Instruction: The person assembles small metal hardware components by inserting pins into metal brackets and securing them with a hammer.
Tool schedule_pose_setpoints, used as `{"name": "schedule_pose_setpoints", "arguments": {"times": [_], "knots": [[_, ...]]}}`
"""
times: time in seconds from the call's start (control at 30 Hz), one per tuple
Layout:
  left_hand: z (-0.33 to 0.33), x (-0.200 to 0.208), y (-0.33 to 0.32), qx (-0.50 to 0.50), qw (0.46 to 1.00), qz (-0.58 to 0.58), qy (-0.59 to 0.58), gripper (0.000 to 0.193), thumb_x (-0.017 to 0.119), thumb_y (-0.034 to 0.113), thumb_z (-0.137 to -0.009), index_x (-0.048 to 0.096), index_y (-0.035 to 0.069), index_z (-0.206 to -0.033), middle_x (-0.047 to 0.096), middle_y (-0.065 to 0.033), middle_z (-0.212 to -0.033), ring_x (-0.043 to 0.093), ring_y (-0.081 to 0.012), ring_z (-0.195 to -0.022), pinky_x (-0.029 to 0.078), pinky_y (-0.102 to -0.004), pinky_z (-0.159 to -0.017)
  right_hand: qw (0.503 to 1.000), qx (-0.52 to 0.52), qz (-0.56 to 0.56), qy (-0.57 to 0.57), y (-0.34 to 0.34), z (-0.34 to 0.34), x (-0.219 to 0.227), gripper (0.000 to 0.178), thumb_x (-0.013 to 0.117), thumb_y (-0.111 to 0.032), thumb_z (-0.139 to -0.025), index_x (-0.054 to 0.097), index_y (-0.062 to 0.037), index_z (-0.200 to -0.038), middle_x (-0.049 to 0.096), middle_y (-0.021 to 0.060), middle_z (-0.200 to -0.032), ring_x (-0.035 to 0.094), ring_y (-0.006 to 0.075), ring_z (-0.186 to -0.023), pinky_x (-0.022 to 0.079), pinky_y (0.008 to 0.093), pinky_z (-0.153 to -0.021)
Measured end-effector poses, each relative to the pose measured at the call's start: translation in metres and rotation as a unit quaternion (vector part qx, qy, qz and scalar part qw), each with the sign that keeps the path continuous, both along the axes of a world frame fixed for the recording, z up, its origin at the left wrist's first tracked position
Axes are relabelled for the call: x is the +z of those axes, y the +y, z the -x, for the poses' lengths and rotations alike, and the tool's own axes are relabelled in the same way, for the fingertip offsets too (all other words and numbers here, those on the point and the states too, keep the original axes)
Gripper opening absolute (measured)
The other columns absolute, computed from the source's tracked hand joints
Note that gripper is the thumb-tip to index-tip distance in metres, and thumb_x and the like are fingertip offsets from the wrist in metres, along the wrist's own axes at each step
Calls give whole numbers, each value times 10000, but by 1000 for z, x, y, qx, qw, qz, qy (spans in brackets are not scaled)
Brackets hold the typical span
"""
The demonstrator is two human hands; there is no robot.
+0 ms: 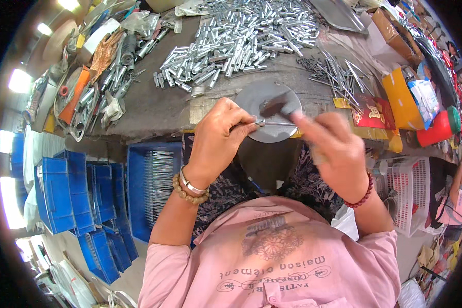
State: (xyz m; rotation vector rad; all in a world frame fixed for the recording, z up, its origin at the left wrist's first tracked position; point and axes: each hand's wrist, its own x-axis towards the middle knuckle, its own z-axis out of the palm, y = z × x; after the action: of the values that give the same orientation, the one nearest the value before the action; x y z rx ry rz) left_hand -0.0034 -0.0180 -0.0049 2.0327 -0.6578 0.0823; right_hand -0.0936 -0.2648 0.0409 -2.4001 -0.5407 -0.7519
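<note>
My left hand (223, 136) is closed in a pinch on the end of a thin metal rod (278, 123). The rod lies sideways over the near part of a round grey metal disc (251, 95) at the table's front edge. Its right end reaches toward my right hand (333, 141), which is wrapped round a hammer. The hammer's dark head (274, 105) is smeared by motion and hangs over the disc. My right fingers are blurred too, and most of the handle is hidden in them. Whether the hammer touches the rod I cannot tell.
Beyond the disc lies a heap of short metal tubes (241, 38). Loose thin rods (339, 74) are at the right, near a red packet (372, 110). Hand tools (120, 66) crowd the left. Below stands a blue bin (134, 190) of rods; a white basket (408, 192) is at right.
</note>
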Motion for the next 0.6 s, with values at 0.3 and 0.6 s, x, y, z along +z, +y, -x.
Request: {"name": "schedule_pose_setpoints", "arguments": {"times": [0.3, 0.6], "knots": [[1, -1, 0, 4, 1000, 22, 10, 129, 841, -7, -850, 767, -7, -956, 648, -54, -923, 637, -185, -894, 513, -314, -803, 998, -22, -11, -63, 5, 3, 8, 610, 690, 56, -805, 746, -157, -1374, 624, 93, -1000, 707, 280, -764, 584, 394, -657], [-5, 0, 4, -6, 1000, 13, 12, 142, 851, 58, -858, 778, 3, -967, 626, -64, -923, 625, -195, -828, 500, -318, -742, 995, -15, -15, 99, -2, -12, -7, 619, 692, 59, -825, 714, -161, -1402, 642, 128, -1016, 697, 350, -854, 575, 442, -734]]}}
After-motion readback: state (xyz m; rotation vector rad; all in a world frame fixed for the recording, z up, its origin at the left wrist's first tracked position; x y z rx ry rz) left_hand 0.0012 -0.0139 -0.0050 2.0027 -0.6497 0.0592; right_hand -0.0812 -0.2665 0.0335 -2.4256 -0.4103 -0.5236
